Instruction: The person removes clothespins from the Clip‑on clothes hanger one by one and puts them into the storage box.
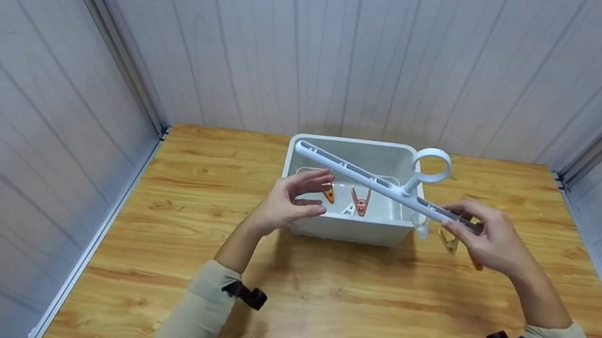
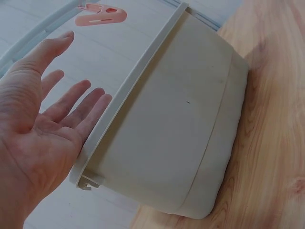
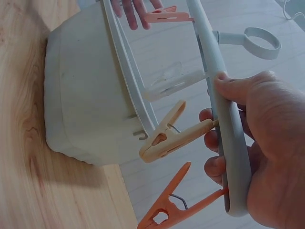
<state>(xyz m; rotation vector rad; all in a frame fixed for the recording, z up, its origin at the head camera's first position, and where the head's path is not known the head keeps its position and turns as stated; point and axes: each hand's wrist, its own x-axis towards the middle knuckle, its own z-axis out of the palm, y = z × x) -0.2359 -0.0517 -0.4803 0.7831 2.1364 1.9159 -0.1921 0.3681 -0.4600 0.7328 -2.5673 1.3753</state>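
Note:
My right hand (image 1: 496, 237) grips one end of a white clip hanger (image 1: 357, 174), a slotted bar with a ring (image 1: 431, 165) on top, and holds it tilted above a white bin (image 1: 351, 230). Below the bar hang a pink clothespin (image 3: 167, 17), a clear clothespin (image 3: 176, 86), a beige clothespin (image 3: 174, 140) and an orange clothespin (image 3: 167, 205). At the bin's left side my left hand (image 1: 278, 207) has its fingers spread and thumb apart, holding nothing. Close to its fingertips in the head view is another orange clothespin (image 1: 329, 193).
The bin stands on a wood-grain table (image 1: 327, 310) near the pale back wall (image 1: 319, 46). A small white piece (image 1: 350, 208) shows inside the bin, partly hidden by the pink clothespin. Side walls border the table at left and right.

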